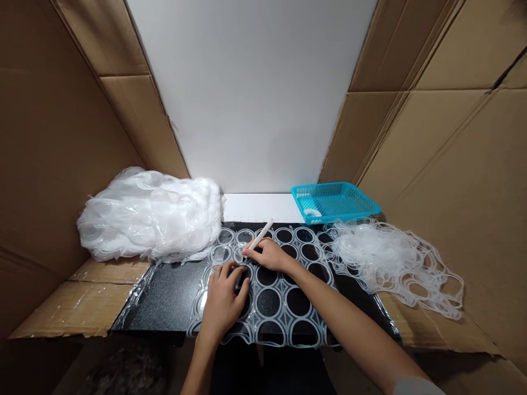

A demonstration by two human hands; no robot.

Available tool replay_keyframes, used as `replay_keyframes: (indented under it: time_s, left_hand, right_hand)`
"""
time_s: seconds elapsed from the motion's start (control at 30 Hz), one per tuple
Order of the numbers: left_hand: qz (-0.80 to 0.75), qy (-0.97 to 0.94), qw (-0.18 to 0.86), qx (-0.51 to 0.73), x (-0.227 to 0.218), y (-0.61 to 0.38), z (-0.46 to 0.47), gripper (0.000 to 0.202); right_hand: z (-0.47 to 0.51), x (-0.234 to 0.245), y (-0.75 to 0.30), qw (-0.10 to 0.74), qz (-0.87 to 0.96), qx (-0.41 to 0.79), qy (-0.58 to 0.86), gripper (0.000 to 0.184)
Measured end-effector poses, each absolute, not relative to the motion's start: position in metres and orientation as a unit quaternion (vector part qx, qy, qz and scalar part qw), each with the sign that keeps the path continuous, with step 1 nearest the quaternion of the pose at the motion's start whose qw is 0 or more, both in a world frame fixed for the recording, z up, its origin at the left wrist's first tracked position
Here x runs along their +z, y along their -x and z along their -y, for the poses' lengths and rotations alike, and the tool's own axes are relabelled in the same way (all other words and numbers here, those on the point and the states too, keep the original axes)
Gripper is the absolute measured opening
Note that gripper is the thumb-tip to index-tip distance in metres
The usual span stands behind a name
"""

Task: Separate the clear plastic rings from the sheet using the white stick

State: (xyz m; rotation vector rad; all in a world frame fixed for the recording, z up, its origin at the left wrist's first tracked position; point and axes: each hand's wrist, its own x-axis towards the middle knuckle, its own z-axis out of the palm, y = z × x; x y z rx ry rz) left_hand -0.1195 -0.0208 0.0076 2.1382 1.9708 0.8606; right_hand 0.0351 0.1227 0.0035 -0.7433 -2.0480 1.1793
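Flanking ringed sheet (282, 300): white pile (152, 216), tangle (382, 252), basket (349, 215)

The plastic ring sheet (284, 300) is see-through with milky circles in a neat grid, and the tabletop (164, 296) is black with fine pale speckles. Pen-shaped tool (261, 235) is off-white. Frosty white stack (152, 214), whitish loopy tangle (382, 252), bright turquoise lattice basket (373, 210), plain brown cardboard (457, 164), white back panel (255, 99), grey sleeve (415, 386).

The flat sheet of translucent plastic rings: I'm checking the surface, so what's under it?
Through many openings in the sheet, a speckled black tabletop shows. What lies beneath the left hand and right hand is covered.
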Motion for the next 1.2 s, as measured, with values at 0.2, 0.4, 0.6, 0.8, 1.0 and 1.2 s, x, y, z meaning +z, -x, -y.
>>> replay_keyframes:
  time_s: [0.2, 0.4, 0.6, 0.8, 1.0, 1.2]
  left_hand:
    - [-0.659, -0.707, 0.050, 0.250, 0.006, 0.121, 0.019, 0.026]
    - [-0.666, -0.712, 0.019, 0.223, 0.001, 0.120, 0.018, 0.036]
    - [-0.668, -0.711, 0.013, 0.218, -0.003, 0.119, 0.020, 0.045]
    - [-0.680, -0.702, 0.017, 0.211, -0.003, 0.116, 0.020, 0.057]
    - [-0.687, -0.695, 0.014, 0.209, -0.004, 0.116, 0.021, 0.056]
    - [-0.684, -0.698, 0.018, 0.211, -0.003, 0.117, 0.021, 0.054]
  right_hand:
    - [-0.121, 0.004, -0.036, 0.321, 0.809, 0.412, 0.270, 0.020]
    - [-0.121, 0.003, -0.038, 0.328, 0.834, 0.383, 0.224, 0.020]
    - [-0.115, -0.002, -0.034, 0.319, 0.908, 0.242, 0.127, 0.028]
    - [-0.110, -0.001, -0.028, 0.330, 0.884, 0.277, 0.183, 0.027]
    - [-0.114, 0.004, -0.033, 0.319, 0.818, 0.374, 0.298, 0.022]
    - [-0.113, 0.004, -0.034, 0.302, 0.906, 0.261, 0.143, 0.023]
